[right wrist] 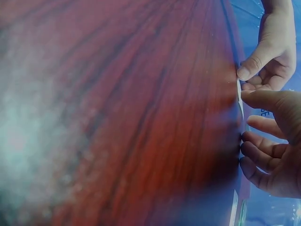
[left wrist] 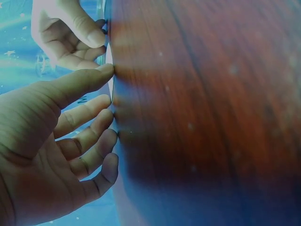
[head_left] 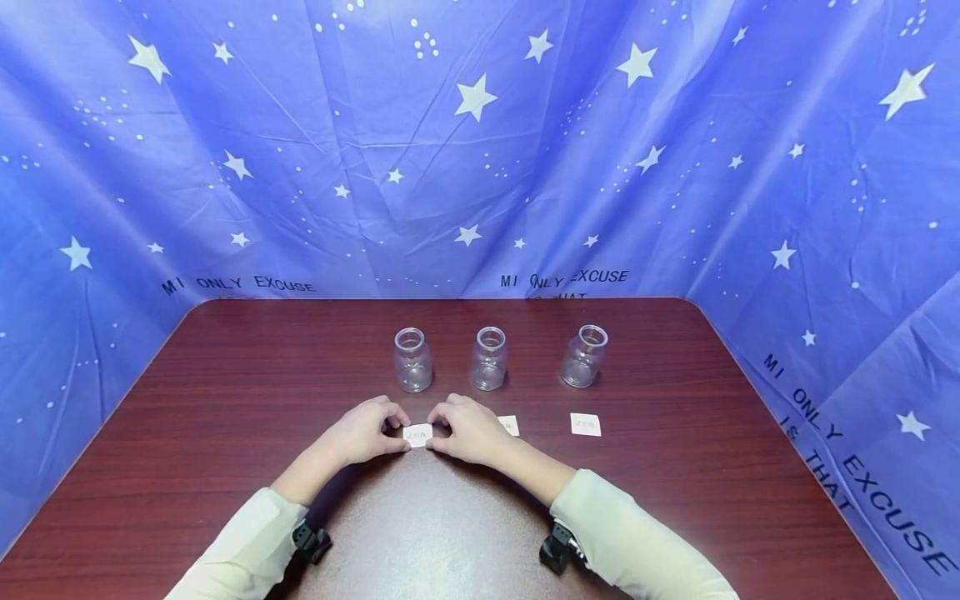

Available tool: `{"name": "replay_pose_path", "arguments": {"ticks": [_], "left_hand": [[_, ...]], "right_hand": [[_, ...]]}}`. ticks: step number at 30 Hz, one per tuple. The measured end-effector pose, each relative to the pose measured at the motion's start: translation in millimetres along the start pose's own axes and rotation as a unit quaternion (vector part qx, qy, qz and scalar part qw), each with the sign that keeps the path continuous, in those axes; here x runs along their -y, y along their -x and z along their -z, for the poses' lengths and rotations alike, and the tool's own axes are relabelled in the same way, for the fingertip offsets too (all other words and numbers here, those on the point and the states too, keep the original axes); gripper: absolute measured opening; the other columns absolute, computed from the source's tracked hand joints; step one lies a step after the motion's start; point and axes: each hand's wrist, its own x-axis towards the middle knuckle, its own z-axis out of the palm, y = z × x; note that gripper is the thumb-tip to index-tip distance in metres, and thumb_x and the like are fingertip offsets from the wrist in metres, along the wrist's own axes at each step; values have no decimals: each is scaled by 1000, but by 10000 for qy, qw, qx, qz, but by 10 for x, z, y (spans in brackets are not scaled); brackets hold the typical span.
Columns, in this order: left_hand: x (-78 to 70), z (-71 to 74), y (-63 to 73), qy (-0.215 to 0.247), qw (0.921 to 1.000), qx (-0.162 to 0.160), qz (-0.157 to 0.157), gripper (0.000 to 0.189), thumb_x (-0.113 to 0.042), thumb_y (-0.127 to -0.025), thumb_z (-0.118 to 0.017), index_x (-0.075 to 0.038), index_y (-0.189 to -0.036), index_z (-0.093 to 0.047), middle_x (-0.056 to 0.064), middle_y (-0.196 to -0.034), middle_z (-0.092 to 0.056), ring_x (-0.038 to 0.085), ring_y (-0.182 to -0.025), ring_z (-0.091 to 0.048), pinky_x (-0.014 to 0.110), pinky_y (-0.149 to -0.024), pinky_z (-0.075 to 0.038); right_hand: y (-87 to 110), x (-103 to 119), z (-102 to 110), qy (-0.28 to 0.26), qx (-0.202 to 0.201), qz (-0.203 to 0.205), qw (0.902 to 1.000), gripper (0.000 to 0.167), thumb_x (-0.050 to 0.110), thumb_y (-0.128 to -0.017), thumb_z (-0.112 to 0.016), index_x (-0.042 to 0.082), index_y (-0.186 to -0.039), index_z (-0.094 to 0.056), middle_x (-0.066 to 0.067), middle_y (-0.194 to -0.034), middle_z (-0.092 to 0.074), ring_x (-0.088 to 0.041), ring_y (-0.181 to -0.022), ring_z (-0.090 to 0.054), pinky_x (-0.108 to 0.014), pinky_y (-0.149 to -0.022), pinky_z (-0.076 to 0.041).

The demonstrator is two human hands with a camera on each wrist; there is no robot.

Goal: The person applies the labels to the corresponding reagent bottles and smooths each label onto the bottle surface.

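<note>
A small white paper label (head_left: 417, 435) with dark, illegible characters lies flat on the table before the leftmost glass jar (head_left: 413, 362). From its left side, my left hand (head_left: 371, 431) holds it with the thumb at the near corner and a fingertip at the far one. My right hand (head_left: 468, 431) grips the opposite edge the same way. Edge-on, the label (right wrist: 239, 92) is a thin white strip between the hands in the right wrist view. A second label (head_left: 510, 425) is partly hidden behind my right hand; a third label (head_left: 585, 424) lies farther right.
Two more open, see-through glass jars, a middle jar (head_left: 490, 362) and a right jar (head_left: 583, 358), stand upright in a row with the first. The dark red wooden table (head_left: 750, 517) meets a blue star-patterned curtain (head_left: 420, 150) at the back and sides.
</note>
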Motion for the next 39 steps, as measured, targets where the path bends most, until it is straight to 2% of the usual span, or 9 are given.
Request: {"name": "replay_pose_path", "arguments": {"ticks": [7,14,20,25,29,32,39], "left_hand": [[7,-3,0,-19,10000,-13,14,24,-19,-70,-79,-8,-87,-66,0,-80,-58,12,-73,-54,23,-66,-43],[7,2,1,-8,10000,8,42,23,-19,-70,-79,-8,-86,-66,1,-80,-58,12,-74,-54,23,-67,-43],[11,5,2,84,9999,-4,146,22,-18,-70,-79,-9,-86,-66,1,-80,-59,12,-74,-54,23,-67,-44],[36,13,-2,167,9998,-48,15,21,-17,-72,-78,-8,-87,-66,1,-80,-59,12,-74,-55,23,-67,-44],[52,25,-3,453,9989,-105,-51,20,-16,-74,-76,-5,-88,-66,3,-80,-61,14,-74,-57,25,-68,-46],[62,26,-2,704,9975,-66,43,19,-17,-76,-75,-5,-89,-66,2,-79,-62,12,-74,-57,25,-68,-46],[75,1,7,1232,9920,134,257,18,-19,-81,-70,-5,-90,-65,-1,-76,-62,2,-60,-50,20,-57,-43]], "right_hand": [[-37,4,-20,159,110,-87,9998,32,40,-77,-72,19,-100,-69,8,-79,-47,-4,-69,-43,-18,-57,-35],[-50,-8,-36,168,96,-134,9997,29,41,-76,-72,21,-96,-70,10,-77,-44,-4,-68,-42,-18,-57,-34],[-46,-31,-46,220,-17,-63,9997,26,42,-76,-72,22,-93,-70,10,-77,-46,-3,-67,-43,-19,-56,-36],[-24,-46,-11,-11,-124,-148,9998,24,39,-76,-72,21,-92,-70,10,-79,-52,-2,-68,-46,-19,-58,-38],[-7,-63,25,-172,-259,-158,9994,22,37,-76,-72,21,-91,-70,9,-80,-54,-2,-69,-48,-19,-60,-40],[8,-78,42,-226,-356,-104,9991,21,36,-76,-72,21,-90,-69,8,-81,-55,-3,-70,-50,-20,-61,-41],[61,-97,50,-296,-571,-22,9979,21,35,-77,-72,20,-91,-69,9,-82,-56,-2,-70,-50,-20,-63,-42]]}}
